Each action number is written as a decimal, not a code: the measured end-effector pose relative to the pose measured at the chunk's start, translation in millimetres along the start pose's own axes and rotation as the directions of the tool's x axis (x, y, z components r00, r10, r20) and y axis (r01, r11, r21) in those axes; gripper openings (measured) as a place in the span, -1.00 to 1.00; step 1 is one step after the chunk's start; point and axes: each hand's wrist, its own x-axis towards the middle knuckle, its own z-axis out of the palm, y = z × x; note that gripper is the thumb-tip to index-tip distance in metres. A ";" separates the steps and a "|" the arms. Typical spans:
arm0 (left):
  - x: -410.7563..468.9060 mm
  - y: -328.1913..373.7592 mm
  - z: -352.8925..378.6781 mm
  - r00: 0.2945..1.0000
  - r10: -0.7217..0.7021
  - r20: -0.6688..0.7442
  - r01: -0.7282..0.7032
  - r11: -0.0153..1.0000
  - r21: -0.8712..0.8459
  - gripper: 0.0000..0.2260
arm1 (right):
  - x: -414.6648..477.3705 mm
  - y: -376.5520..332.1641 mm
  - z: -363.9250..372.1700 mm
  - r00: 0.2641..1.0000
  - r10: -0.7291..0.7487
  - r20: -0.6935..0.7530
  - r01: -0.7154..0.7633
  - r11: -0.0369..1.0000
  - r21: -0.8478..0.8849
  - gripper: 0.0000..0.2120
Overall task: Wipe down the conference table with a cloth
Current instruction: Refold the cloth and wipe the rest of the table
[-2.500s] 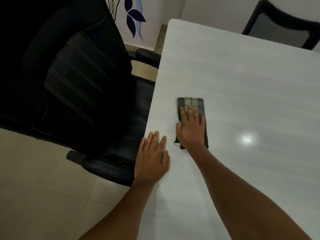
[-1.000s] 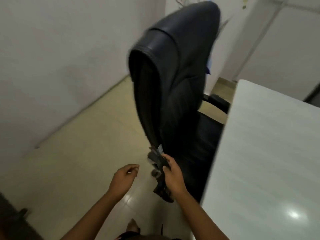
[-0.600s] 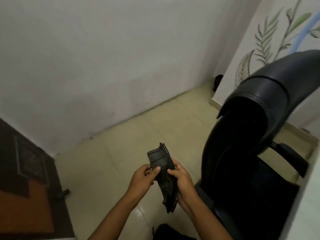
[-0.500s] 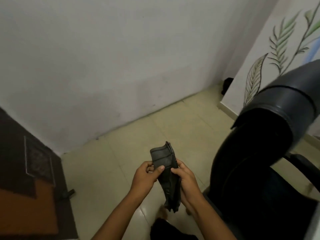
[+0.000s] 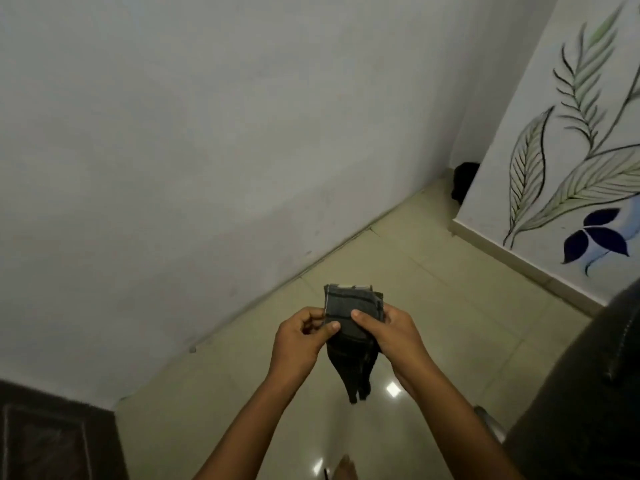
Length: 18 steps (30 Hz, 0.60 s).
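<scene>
Head view, left grip [image 5: 301, 337] and right grip [image 5: 394, 336] pinching dark folded cloth [image 5: 349, 303]

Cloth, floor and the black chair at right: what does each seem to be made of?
Cloth: dark woven fabric, matte; it folds and hangs limp from the left hand and right hand. Floor: pale glossy tile, probably ceramic; grout lines and sharp light reflections. Chair: black leather or imitation, slight sheen; cannot tell which.
</scene>
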 end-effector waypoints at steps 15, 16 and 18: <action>205.9 30.1 191.4 0.687 0.007 0.726 -0.239 0.946 0.217 -0.88 | 85.6 1.7 -127.7 0.757 0.036 -0.653 -0.028 0.999 0.023 -0.78; 216.6 32.9 201.8 0.650 0.012 0.760 -0.278 0.934 0.223 -0.89 | 91.8 -3.6 -135.2 0.723 0.058 -0.688 -0.037 0.998 0.046 -0.77; 242.8 45.2 232.8 0.542 0.005 0.840 -0.338 0.917 0.212 -0.92 | 109.5 -18.5 -152.9 0.618 0.101 -0.779 -0.043 0.995 0.095 -0.79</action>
